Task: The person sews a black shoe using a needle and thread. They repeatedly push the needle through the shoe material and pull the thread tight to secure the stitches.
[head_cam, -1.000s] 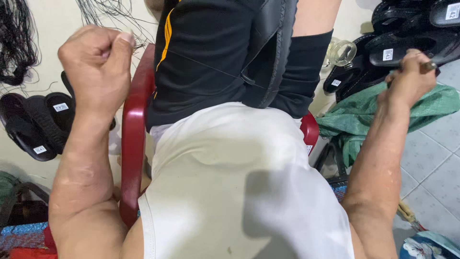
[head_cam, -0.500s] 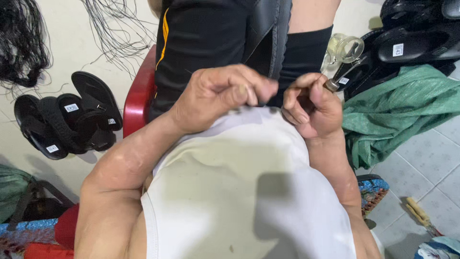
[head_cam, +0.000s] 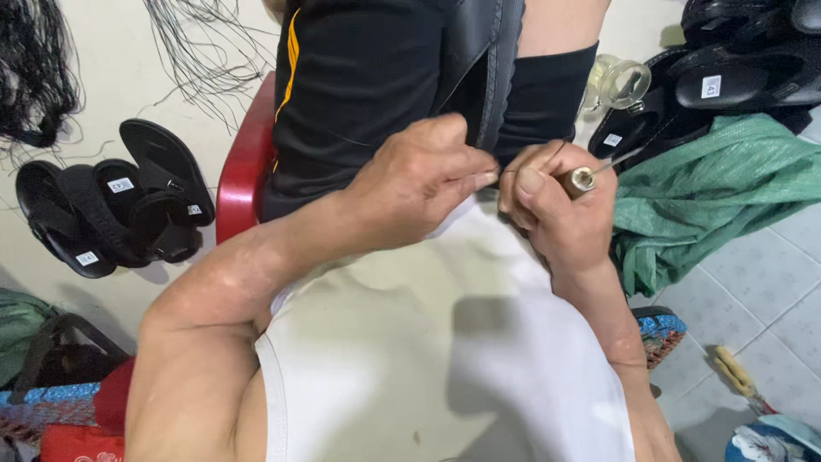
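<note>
2 hands meet at the shoe sole clamped between the knees.

Green cloth (head_cam: 727, 188) spreads at 3 o'clock, black sandals (head_cam: 111, 210) at 9 o'clock beside the red chair (head_cam: 244, 162). The sole (head_cam: 492, 68) stands at 12 o'clock. Left hand (head_cam: 410, 188) pinches thread (head_cam: 505, 171) against it, hiding the seam; right hand (head_cam: 556, 214) is clenched around an awl (head_cam: 586, 178).

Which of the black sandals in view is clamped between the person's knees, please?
The dark sandal standing upright between the knees; the rest lie on the floor.
</note>
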